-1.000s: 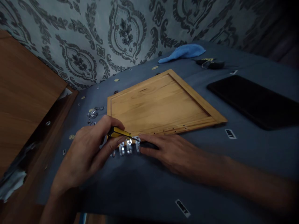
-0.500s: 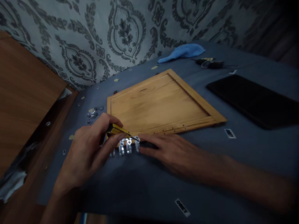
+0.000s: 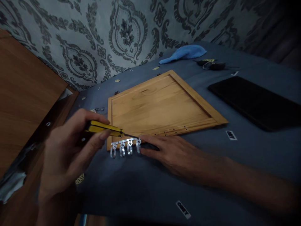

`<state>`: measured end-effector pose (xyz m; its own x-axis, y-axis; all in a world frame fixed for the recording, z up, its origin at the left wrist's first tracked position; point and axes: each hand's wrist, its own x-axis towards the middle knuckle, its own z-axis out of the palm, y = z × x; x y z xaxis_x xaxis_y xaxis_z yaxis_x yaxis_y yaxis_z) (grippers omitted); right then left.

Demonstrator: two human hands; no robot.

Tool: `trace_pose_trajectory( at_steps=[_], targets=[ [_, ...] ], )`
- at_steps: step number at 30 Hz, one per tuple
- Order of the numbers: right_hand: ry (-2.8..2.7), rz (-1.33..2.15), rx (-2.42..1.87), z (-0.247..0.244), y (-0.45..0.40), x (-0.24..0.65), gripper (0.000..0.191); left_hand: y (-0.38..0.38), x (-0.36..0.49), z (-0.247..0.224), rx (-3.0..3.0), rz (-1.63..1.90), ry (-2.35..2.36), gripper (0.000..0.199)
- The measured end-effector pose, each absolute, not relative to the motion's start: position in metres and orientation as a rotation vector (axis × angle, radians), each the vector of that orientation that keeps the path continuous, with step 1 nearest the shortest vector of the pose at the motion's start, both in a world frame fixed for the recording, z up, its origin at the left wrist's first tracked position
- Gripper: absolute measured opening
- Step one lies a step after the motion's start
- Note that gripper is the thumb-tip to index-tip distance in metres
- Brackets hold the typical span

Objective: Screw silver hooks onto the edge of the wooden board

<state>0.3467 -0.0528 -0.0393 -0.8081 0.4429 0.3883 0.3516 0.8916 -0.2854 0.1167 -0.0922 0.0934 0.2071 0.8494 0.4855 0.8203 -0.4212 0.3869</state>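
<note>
A yellow-and-black screwdriver lies in my left hand, with fingers and thumb closed on its handle. Its thin shaft points right, and its tip meets the right end of a silver metal hook rail. The rail lies along the near left edge of a framed wooden board, several curved hooks hanging past that edge. My right hand grips the rail's right end between fingertips and thumb. Something dark shows between those fingers; I cannot make it out. Small dark holes dot the board's edge beyond this hand.
A blue cloth and a dark corded item lie at the back. On the right is a black flat panel. Loose metal hooks lie behind my left hand. Wooden furniture stands at left, below a patterned wall.
My left hand has drawn back to the left along with the screwdriver handle, uncovering more of the hook rail. The screwdriver tip stays at the rail's right end. My right hand has hardly moved.
</note>
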Motion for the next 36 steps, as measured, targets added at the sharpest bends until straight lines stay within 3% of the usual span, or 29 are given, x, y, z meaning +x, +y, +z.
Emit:
trace_pose_trajectory(
  at_steps=[2,8,22,30,36],
  targets=[
    [-2.611,0.272,-0.576,-0.039,-0.053,0.347,0.053,-0.094,0.115,0.095,2.304,1.131,1.752,0.008],
    [-2.613,0.25,-0.588,-0.038,-0.053,0.348,0.059,-0.083,0.104,0.09,2.363,0.859,1.639,0.012],
    [-2.62,0.315,-0.575,-0.037,-0.051,0.346,0.061,-0.079,0.097,0.093,2.415,0.773,1.674,0.005],
    [-2.466,0.254,-0.565,-0.045,-0.054,0.349,0.057,-0.077,0.089,0.097,2.522,0.682,1.601,0.01],
    [-2.222,0.223,-0.567,-0.039,-0.058,0.344,0.041,-0.078,0.087,0.1,2.507,0.692,1.522,0.011]
  ],
)
